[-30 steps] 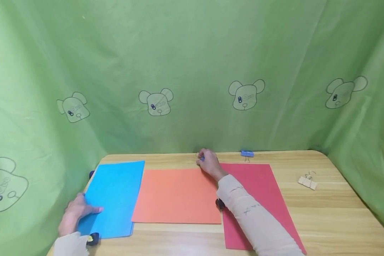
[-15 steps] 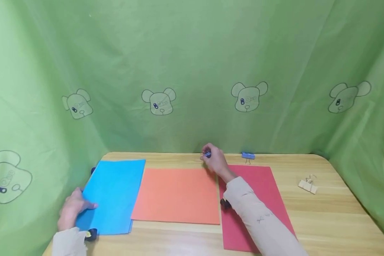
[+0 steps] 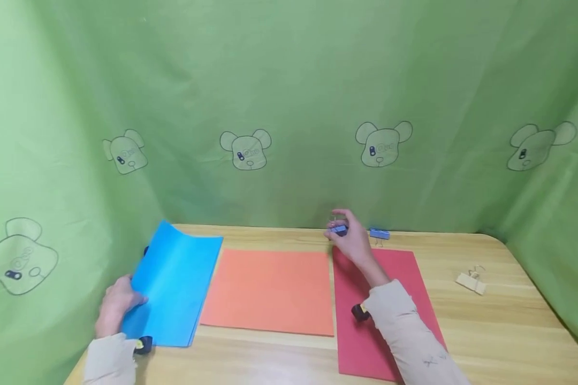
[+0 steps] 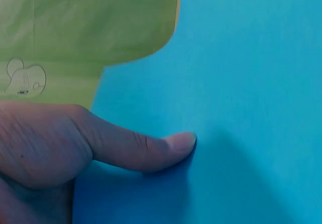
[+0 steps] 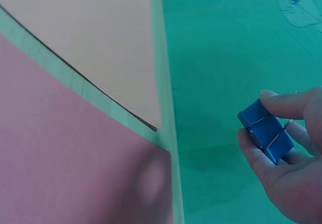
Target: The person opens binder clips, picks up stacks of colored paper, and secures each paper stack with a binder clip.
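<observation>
a green curtain [image 3: 289,96] with line-drawn bear heads surrounds the pale wooden desk [image 3: 491,331]. on the desk, the red sheet [image 3: 366,342] lies on the right, partly under the right arm, the orange sheet [image 3: 270,291] lies crosswise in the middle, and the blue sheets [image 3: 178,289] are on the left, their far left corner bent upward. the left hand [image 3: 119,300] is at the blue sheets' left edge, its grip holding them there with the thumb flat on top; its other fingers are mostly hidden. the right hand [image 3: 355,243] is near the desk's far edge, its grip pinching the held blue clip [image 5: 266,132] between thumb and fingers. just right of that hand lies the second blue clip [image 3: 379,233], behind the red sheet; farther right, well apart, is the cream clip [image 3: 471,283].
</observation>
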{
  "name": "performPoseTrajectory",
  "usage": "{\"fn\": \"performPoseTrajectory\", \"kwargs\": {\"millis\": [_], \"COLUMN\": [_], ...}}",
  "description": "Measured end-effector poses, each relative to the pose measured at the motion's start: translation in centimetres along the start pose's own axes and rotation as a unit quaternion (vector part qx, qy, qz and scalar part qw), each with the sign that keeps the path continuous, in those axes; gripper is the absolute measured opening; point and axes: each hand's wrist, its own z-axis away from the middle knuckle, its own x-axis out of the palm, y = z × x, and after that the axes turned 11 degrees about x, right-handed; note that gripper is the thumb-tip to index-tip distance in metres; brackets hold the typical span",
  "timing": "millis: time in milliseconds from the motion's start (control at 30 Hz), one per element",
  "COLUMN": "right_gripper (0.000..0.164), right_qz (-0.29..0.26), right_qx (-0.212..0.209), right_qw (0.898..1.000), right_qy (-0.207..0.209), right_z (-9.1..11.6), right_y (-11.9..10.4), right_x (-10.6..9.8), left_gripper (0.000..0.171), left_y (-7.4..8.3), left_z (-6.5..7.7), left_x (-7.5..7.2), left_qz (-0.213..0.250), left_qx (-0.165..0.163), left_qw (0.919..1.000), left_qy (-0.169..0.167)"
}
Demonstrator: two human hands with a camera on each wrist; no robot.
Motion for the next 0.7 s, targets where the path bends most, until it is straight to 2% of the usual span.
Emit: {"fn": "performPoseTrajectory", "kwargs": {"millis": [167,367,433,533,700], "right_gripper": [0.062,0.064,0.065,0.067,0.069], "right_qz": [-0.032,-0.068,-0.081,-0.095,-0.075], "right_qx": [0.0,0.011,0.012,0.011,0.033], "right_qw": [0.999,0.997,0.996,0.995,0.996], "right_qy": [0.008,0.025,0.027,0.028,0.03], "right_z": [0.9,2.0,2.3,2.5,2.9], "right_y": [0.5,1.4,1.7,2.1,2.4], "right_x": [-1.9,-3.4,-3.7,-4.1,-4.8], "left_gripper": [0.058,0.039,0.042,0.055,0.073], "left_y": [1.2,2.5,2.6,2.3,1.8], "left_z": [-0.8,-1.4,-1.5,-1.3,-0.1], "left_x": [0.9,1.8,1.8,1.5,-0.3], "left_qz": [-0.036,-0.062,-0.056,-0.052,-0.038], "left_qx": [0.019,0.01,0.004,-0.001,-0.005], "left_qw": [0.9989,0.9977,0.9982,0.9983,0.9988], "left_qy": [0.022,0.025,0.023,0.025,0.03]}}
